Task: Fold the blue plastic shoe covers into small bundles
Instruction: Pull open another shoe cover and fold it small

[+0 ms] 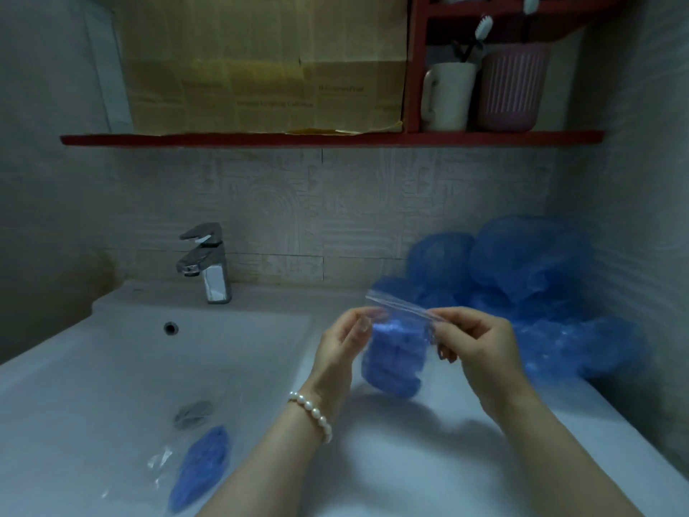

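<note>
Pinching the zip edge of a clear bag (397,352) of folded covers, both hands' fingers (363,324) gripped flimsy, slippery, featherlight plastic.

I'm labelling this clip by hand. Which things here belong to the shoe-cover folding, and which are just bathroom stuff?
Job:
zip bag of folded covers, pinched by left hand and right hand
loose cover pile
bagged bundle in sink

Lying about:
tap
white mug
pink cup
cardboard
</note>
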`<action>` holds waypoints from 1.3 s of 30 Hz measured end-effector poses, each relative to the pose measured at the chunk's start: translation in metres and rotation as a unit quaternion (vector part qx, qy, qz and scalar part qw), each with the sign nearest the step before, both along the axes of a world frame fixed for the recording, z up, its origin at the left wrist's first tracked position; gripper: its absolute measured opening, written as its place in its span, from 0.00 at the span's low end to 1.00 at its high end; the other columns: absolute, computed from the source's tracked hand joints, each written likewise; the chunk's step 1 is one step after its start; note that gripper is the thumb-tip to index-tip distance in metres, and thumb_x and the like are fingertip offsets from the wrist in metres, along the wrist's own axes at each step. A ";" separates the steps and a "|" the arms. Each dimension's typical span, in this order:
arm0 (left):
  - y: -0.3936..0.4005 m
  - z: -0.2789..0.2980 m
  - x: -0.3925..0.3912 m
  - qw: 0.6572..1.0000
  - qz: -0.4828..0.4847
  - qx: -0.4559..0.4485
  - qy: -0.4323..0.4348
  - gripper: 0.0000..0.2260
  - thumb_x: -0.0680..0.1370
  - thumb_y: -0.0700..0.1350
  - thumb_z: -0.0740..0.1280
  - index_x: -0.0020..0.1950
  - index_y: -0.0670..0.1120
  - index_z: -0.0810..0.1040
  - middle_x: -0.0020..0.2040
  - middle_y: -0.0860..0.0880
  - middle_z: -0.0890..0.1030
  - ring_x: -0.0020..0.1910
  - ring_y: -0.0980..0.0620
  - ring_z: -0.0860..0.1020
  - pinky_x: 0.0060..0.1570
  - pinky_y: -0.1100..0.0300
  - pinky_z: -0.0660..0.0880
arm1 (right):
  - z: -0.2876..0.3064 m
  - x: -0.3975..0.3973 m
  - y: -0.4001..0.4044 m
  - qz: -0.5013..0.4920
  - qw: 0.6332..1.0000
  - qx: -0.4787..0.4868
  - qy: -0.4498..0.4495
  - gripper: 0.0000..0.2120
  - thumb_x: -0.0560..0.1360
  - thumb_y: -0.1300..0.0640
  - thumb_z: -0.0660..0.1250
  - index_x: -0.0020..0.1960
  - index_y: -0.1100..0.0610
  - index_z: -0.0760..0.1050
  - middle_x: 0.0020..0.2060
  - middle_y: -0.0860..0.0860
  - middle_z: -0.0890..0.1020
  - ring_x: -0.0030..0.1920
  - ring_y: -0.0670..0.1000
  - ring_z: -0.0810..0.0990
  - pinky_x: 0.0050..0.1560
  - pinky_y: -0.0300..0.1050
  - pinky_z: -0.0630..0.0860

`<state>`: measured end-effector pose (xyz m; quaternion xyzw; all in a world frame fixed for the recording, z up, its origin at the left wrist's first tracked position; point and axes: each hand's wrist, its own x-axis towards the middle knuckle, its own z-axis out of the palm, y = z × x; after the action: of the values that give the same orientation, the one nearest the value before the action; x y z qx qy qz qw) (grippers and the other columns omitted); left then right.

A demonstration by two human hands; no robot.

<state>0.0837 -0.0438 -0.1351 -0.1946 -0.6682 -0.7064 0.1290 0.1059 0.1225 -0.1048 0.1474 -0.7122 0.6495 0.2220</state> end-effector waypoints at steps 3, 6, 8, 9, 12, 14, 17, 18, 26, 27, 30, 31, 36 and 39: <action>0.007 0.010 0.013 0.996 -0.066 -0.045 -0.025 0.30 0.56 0.55 0.76 0.55 0.47 0.77 0.49 0.50 0.81 0.48 0.56 0.79 0.49 0.60 0.78 | 0.008 0.005 0.002 -0.015 0.996 -0.086 -0.002 0.08 0.73 0.70 0.64 0.36 0.65 0.79 0.21 0.49 0.74 0.23 0.44 0.68 0.24 0.34 0.67; 0.017 0.012 0.021 0.990 -0.101 -0.057 -0.083 0.28 0.55 0.44 0.78 0.53 0.45 0.76 0.48 0.47 0.82 0.47 0.51 0.80 0.52 0.54 0.78 | 0.004 -0.002 0.003 -0.051 0.987 -0.134 -0.066 0.11 0.73 0.67 0.65 0.32 0.68 0.73 0.18 0.49 0.66 0.21 0.46 0.63 0.22 0.37 0.61; 0.019 0.009 0.020 0.986 -0.115 -0.037 -0.112 0.26 0.56 0.39 0.78 0.52 0.44 0.76 0.46 0.47 0.82 0.46 0.50 0.81 0.50 0.55 0.79 | 0.001 -0.007 0.004 -0.058 0.981 -0.140 -0.120 0.15 0.73 0.65 0.65 0.29 0.63 0.71 0.17 0.48 0.64 0.20 0.46 0.60 0.21 0.35 0.58; 0.018 0.009 0.020 0.984 -0.125 -0.028 -0.124 0.24 0.57 0.36 0.77 0.52 0.44 0.76 0.46 0.47 0.83 0.46 0.50 0.81 0.49 0.55 0.79 | 0.000 -0.009 0.005 -0.059 0.979 -0.133 -0.143 0.15 0.74 0.64 0.65 0.29 0.62 0.72 0.18 0.49 0.65 0.20 0.46 0.60 0.21 0.35 0.58; 0.010 0.006 0.018 0.972 -0.162 -0.047 -0.166 0.24 0.58 0.36 0.77 0.52 0.46 0.77 0.45 0.46 0.83 0.45 0.50 0.81 0.46 0.57 0.79 | -0.004 -0.011 0.007 -0.065 0.977 -0.085 -0.183 0.11 0.74 0.61 0.67 0.33 0.61 0.77 0.23 0.51 0.70 0.24 0.48 0.65 0.26 0.38 0.62; 0.008 0.004 0.017 0.969 -0.134 -0.075 -0.194 0.23 0.60 0.46 0.81 0.51 0.46 0.76 0.41 0.47 0.82 0.36 0.53 0.80 0.38 0.61 0.78 | -0.005 -0.011 0.007 -0.056 0.976 -0.075 -0.197 0.10 0.74 0.61 0.67 0.34 0.62 0.78 0.26 0.52 0.73 0.27 0.48 0.68 0.29 0.40 0.66; 0.004 0.004 0.011 0.970 -0.067 0.027 -0.231 0.14 0.68 0.50 0.71 0.45 0.41 0.77 0.33 0.48 0.78 0.27 0.56 0.76 0.29 0.65 0.75 | -0.006 -0.010 0.006 -0.024 0.972 -0.065 -0.226 0.11 0.75 0.62 0.67 0.35 0.63 0.78 0.24 0.52 0.75 0.25 0.48 0.71 0.29 0.41 0.68; 0.002 0.004 0.008 0.968 -0.058 0.062 -0.238 0.09 0.71 0.45 0.70 0.45 0.39 0.78 0.33 0.47 0.80 0.29 0.55 0.78 0.31 0.64 0.76 | -0.006 -0.010 0.005 -0.017 0.971 -0.058 -0.233 0.10 0.75 0.62 0.67 0.35 0.63 0.79 0.24 0.52 0.75 0.24 0.47 0.71 0.29 0.40 0.68; 0.000 0.002 0.008 0.962 -0.025 0.097 -0.256 0.05 0.76 0.37 0.66 0.41 0.39 0.77 0.27 0.49 0.79 0.19 0.59 0.70 0.20 0.69 0.67 | -0.003 -0.005 0.007 0.059 0.953 0.004 -0.296 0.08 0.73 0.58 0.69 0.40 0.64 0.78 0.33 0.56 0.80 0.22 0.50 0.71 0.25 0.39 0.67; 0.000 0.002 0.008 0.963 -0.024 0.083 -0.255 0.05 0.76 0.37 0.66 0.41 0.39 0.76 0.27 0.49 0.79 0.19 0.59 0.70 0.20 0.68 0.68 | -0.004 -0.005 0.008 0.066 0.951 0.022 -0.300 0.08 0.73 0.59 0.69 0.41 0.64 0.78 0.32 0.55 0.80 0.22 0.49 0.71 0.25 0.38 0.67; 0.003 -0.003 0.006 0.966 -0.011 0.046 -0.256 0.05 0.77 0.39 0.66 0.41 0.40 0.76 0.30 0.49 0.81 0.24 0.54 0.75 0.27 0.63 0.73 | -0.007 -0.005 0.008 0.075 0.946 0.066 -0.307 0.05 0.72 0.63 0.69 0.39 0.64 0.80 0.31 0.54 0.82 0.23 0.49 0.72 0.27 0.39 0.68; 0.003 -0.004 0.006 0.965 -0.007 0.050 -0.258 0.04 0.77 0.39 0.66 0.42 0.40 0.76 0.31 0.48 0.82 0.25 0.53 0.76 0.28 0.62 0.73 | -0.008 -0.006 0.009 0.080 0.945 0.077 -0.309 0.05 0.72 0.63 0.69 0.37 0.62 0.80 0.30 0.54 0.82 0.23 0.49 0.72 0.28 0.39 0.68; 0.006 -0.005 0.006 0.963 -0.002 0.091 -0.255 0.07 0.76 0.34 0.64 0.38 0.38 0.75 0.29 0.45 0.81 0.24 0.52 0.76 0.27 0.63 0.74 | -0.007 -0.004 0.011 0.124 0.935 0.103 -0.317 0.06 0.73 0.59 0.69 0.37 0.59 0.80 0.32 0.52 0.83 0.24 0.48 0.74 0.27 0.39 0.70; 0.008 -0.005 0.009 0.961 -0.027 0.089 -0.260 0.10 0.74 0.30 0.65 0.33 0.38 0.78 0.29 0.42 0.80 0.25 0.52 0.76 0.29 0.63 0.74 | -0.007 -0.005 0.012 0.149 0.928 0.109 -0.325 0.18 0.68 0.48 0.71 0.44 0.64 0.81 0.31 0.53 0.82 0.25 0.48 0.73 0.25 0.38 0.70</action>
<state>0.0930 -0.0360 -0.1405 -0.0102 -0.6075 -0.7926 -0.0511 0.1012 0.1346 -0.1120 0.0554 -0.7814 0.6060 -0.1381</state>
